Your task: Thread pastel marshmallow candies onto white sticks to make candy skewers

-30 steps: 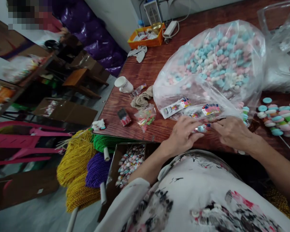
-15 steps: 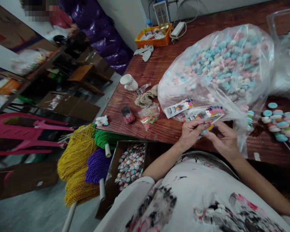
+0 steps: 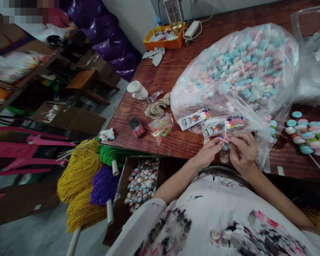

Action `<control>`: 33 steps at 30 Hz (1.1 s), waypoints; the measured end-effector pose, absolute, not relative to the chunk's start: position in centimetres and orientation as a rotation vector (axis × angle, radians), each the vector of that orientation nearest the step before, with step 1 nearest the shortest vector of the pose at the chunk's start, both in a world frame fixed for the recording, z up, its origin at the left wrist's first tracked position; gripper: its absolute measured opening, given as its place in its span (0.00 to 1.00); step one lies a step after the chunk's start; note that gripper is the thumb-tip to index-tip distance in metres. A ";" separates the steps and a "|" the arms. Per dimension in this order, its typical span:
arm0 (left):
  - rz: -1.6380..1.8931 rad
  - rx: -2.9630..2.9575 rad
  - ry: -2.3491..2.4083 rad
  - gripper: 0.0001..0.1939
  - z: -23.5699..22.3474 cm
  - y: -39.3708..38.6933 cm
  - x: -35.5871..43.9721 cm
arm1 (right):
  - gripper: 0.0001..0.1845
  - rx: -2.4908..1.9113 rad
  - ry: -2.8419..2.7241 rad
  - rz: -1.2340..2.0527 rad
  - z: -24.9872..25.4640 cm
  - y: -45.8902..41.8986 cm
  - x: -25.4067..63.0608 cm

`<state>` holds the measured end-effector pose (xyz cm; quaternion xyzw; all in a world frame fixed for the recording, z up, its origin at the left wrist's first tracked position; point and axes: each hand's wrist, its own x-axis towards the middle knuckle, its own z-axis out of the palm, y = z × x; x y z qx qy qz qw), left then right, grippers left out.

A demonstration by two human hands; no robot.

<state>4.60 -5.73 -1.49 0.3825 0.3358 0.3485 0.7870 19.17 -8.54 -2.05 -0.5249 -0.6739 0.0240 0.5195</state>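
Between the left hand (image 3: 209, 152) and the right hand (image 3: 244, 152), one small wrapped candy (image 3: 224, 153)

Both hands grasp its twisted top with fingertips; just beyond them, printed wrappers (image 3: 224, 124) lie on the table (image 3: 182, 144).

From my remote head view: dim, cool, flat indoor light, source unseen; white glare streaks along the clear plastic bag (image 3: 237, 67) and purple sacks (image 3: 106, 32); shadow under the tabletop (image 3: 165, 81); wide-angle stretch toward the edges; fingers soft, fine print unreadable, upper-left patch pixelated.
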 end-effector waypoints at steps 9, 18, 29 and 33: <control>0.710 1.707 0.862 0.22 -0.5 -5.7 4.6 | 0.10 -1.232 -1.549 0.139 -2.1 -8.6 19.4; 0.545 0.955 0.794 0.21 -1.5 -5.1 4.0 | 0.09 -1.273 -1.523 0.232 -2.0 -8.7 20.4; 0.003 0.985 0.442 0.23 -0.5 -4.2 1.8 | 0.10 -0.971 -2.508 0.014 0.0 -8.4 24.0; 0.051 1.812 0.668 0.13 0.0 -5.2 2.1 | 0.10 -1.250 -2.581 0.201 -0.2 -8.8 22.9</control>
